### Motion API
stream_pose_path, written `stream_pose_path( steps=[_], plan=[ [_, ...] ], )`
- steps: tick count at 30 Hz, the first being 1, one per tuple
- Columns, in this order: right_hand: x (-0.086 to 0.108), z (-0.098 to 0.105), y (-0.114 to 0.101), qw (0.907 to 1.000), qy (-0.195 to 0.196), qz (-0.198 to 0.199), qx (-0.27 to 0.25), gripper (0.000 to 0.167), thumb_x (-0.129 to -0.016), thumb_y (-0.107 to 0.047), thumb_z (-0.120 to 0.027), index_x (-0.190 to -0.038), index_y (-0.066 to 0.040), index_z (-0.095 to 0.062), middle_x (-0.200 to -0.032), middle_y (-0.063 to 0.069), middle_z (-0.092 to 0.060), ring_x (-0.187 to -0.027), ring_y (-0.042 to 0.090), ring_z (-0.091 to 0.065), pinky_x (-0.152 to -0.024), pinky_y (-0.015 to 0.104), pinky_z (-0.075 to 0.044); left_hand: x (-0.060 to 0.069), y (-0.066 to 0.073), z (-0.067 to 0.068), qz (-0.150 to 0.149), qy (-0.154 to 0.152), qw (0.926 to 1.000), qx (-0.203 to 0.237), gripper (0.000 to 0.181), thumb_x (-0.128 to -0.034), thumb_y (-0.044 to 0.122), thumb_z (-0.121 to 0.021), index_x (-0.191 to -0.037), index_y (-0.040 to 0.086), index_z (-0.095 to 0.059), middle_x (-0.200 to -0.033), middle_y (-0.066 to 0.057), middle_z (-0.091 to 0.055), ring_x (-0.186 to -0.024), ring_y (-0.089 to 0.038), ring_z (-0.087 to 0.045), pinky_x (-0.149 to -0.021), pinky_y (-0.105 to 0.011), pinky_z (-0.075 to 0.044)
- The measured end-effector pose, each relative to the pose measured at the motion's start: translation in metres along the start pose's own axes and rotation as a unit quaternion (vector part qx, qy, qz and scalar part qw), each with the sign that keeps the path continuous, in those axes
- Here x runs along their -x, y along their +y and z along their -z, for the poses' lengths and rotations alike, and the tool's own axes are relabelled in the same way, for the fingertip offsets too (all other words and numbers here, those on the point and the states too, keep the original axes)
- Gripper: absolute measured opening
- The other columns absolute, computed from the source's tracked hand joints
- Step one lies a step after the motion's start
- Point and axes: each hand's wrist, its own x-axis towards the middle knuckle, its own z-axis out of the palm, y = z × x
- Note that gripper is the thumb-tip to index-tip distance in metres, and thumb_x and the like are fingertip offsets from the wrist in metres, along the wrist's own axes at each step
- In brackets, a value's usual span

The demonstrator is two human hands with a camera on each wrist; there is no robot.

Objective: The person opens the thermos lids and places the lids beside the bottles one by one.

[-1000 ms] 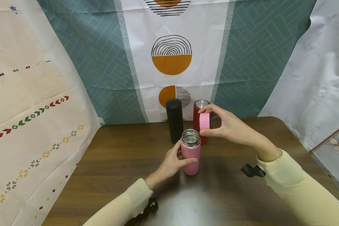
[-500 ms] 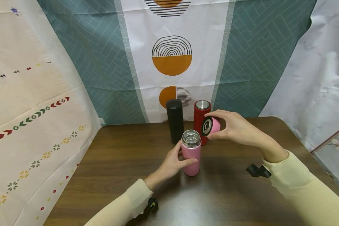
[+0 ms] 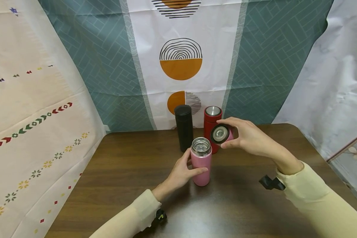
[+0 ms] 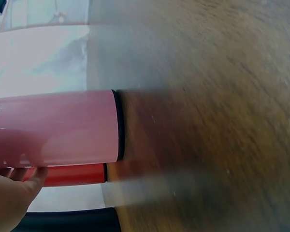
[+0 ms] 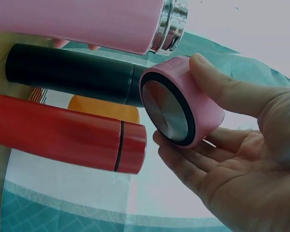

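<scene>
Left grip round bottle; right grip pinches lid.

Pink against brown and teal before me.
I see a pink-and-silver bottle, a pink lid with black and silver, a black bottle and a red bottle banded black. My sleeves are pale yellow, the table wood-grained brown, the hanging cloth teal with brick-like lines, its white strip bearing orange, black-lined circles.
</scene>
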Motion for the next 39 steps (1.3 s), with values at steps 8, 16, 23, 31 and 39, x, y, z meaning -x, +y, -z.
stream_pose_path(
  steps=[8,16,23,31,39],
  plan=[
    [0.001,-0.005,0.004,0.9991,0.013,-0.012,-0.038,0.062,-0.08,-0.015,-0.092,-0.134,-0.011,-0.063,-0.12,0.004,-0.066,-0.096,0.02,-0.062,-0.087,0.037,-0.049,-0.001,0.0,0.0,-0.004,0.021,0.999,0.039,0.078,-0.0862,0.032,-0.088,-0.15,0.019,-0.046,-0.141,-0.004,-0.06,-0.13,-0.024,-0.059,-0.108,-0.053,-0.048],
    [-0.001,-0.02,0.012,0.9952,0.03,-0.042,-0.083,0.066,-0.081,-0.027,-0.092,-0.137,-0.012,-0.059,-0.125,0.005,-0.064,-0.112,0.023,-0.064,-0.095,0.044,-0.05,-0.002,0.005,0.013,-0.022,0.067,0.9957,0.06,0.077,-0.0848,0.023,-0.089,-0.149,0.014,-0.047,-0.14,-0.008,-0.06,-0.127,-0.029,-0.061,-0.105,-0.051,-0.051],
    [-0.008,-0.047,0.015,0.9903,0.064,-0.044,-0.115,0.069,-0.078,-0.019,-0.093,-0.137,-0.012,-0.059,-0.128,0.005,-0.06,-0.114,0.026,-0.057,-0.099,0.048,-0.046,-0.003,0.008,0.035,-0.031,0.118,0.991,0.054,0.078,-0.0857,0.017,-0.088,-0.151,0.012,-0.046,-0.139,-0.01,-0.059,-0.128,-0.028,-0.058,-0.111,-0.055,-0.045],
    [-0.023,-0.083,0.013,0.9836,0.074,-0.046,-0.158,0.069,-0.077,-0.014,-0.092,-0.137,-0.007,-0.059,-0.132,0.01,-0.058,-0.122,0.029,-0.054,-0.108,0.052,-0.042,-0.002,0.003,0.067,-0.042,0.178,0.9824,0.035,0.074,-0.0848,0.001,-0.084,-0.149,0.009,-0.048,-0.135,-0.015,-0.061,-0.121,-0.03,-0.06,-0.104,-0.051,-0.051],
    [-0.041,-0.125,0.001,0.9771,0.064,-0.062,-0.193,0.068,-0.078,-0.013,-0.091,-0.136,-0.007,-0.058,-0.13,0.01,-0.059,-0.114,0.029,-0.059,-0.101,0.046,-0.05,0.004,-0.005,0.097,-0.042,0.227,0.9725,0.03,0.068,-0.0858,0.001,-0.083,-0.144,0.005,-0.049,-0.13,-0.012,-0.061,-0.118,-0.023,-0.06,-0.098,-0.028,-0.053]
  ],
)
